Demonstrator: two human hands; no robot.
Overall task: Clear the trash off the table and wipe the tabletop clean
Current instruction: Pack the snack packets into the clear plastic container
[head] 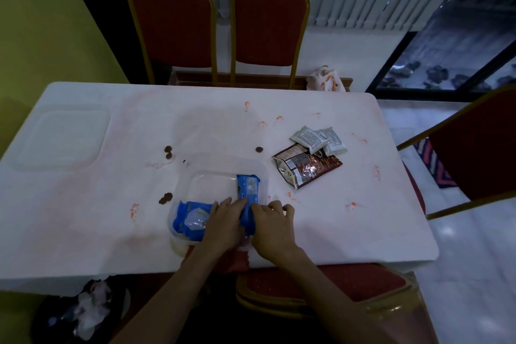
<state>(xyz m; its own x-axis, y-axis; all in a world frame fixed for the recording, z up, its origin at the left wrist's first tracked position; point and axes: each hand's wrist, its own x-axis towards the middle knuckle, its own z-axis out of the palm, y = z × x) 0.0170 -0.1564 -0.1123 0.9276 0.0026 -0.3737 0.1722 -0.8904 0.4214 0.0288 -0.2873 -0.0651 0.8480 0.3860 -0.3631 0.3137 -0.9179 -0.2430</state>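
Observation:
A clear plastic container (223, 165) stands at the near middle of the white table (83, 218). Inside it lie two blue wrappers: one (191, 218) flat at the left, one (248, 190) long and upright at the right. My left hand (223, 220) and my right hand (275, 227) both grip the lower end of the long blue wrapper over the container. A brown foil packet (305, 169) and two grey sachets (308, 139) (333, 142) lie right of the container. Brown crumbs (168, 151) and orange smears (134, 209) dot the tabletop.
A clear lid (61, 137) lies at the table's left. Red chairs stand behind (173, 25) (269, 25), at the right (474, 145) and under me (321, 285). A black trash bag (81, 313) with white waste sits on the floor at the lower left.

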